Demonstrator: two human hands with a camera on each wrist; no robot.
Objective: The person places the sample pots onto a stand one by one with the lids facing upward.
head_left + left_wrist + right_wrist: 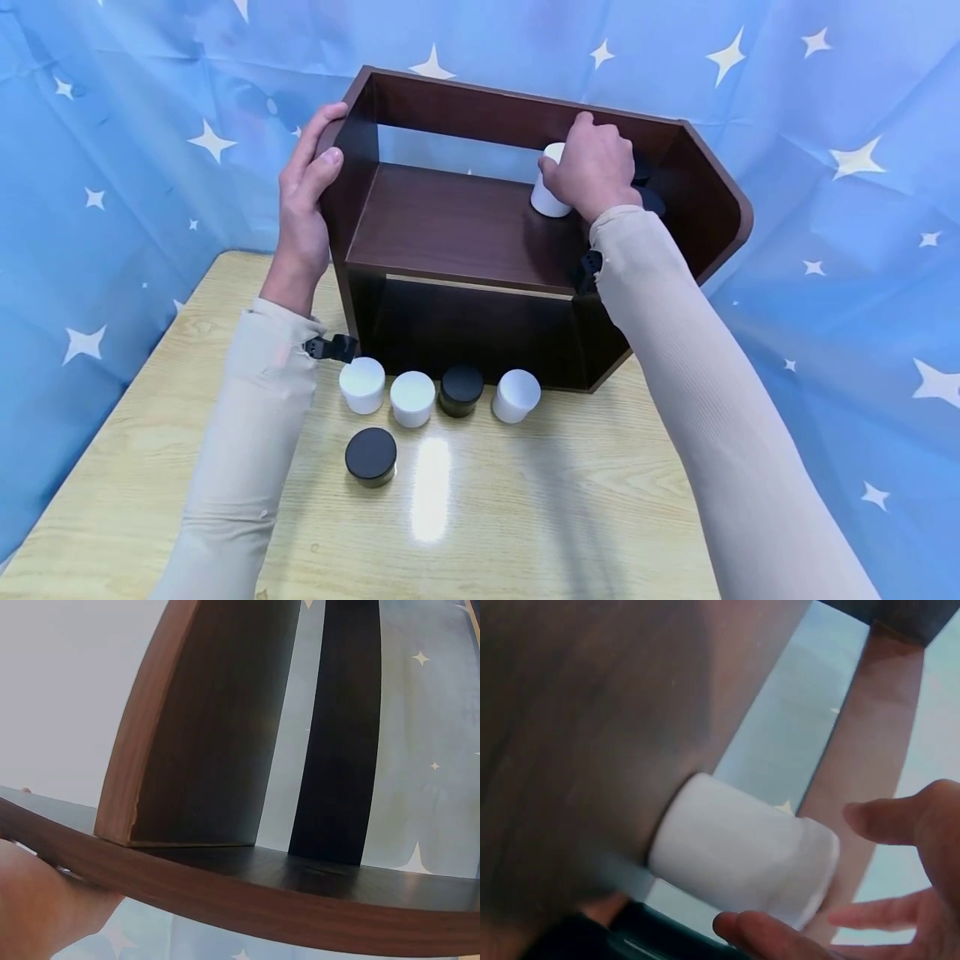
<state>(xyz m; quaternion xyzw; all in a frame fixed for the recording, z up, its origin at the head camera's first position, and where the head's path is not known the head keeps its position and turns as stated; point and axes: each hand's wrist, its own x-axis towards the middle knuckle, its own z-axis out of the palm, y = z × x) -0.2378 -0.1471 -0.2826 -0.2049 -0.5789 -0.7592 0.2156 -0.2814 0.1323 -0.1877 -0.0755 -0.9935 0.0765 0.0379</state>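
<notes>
In the head view my left hand (306, 187) grips the left side panel of a dark brown wooden shelf unit (450, 217), its fingertips at the panel's edge. The left wrist view shows part of that hand (45, 900) outside the panel. On the upper board stands a white lidded jar (550, 200), upright. My right hand (596, 162) is over and beside it. Seen from the right wrist, the fingers are spread around the jar's lid end (735, 847), with a gap at one side; contact on the other is unclear. Black jars (648, 200) are partly hidden behind my right hand.
A row of jars stands on the wooden table (600, 500) before the unit: white (363, 385), white (412, 400), black (461, 390) and white (516, 396). Nearer lies another black-lidded jar (371, 457). Blue star-patterned cloth (847, 233) hangs behind.
</notes>
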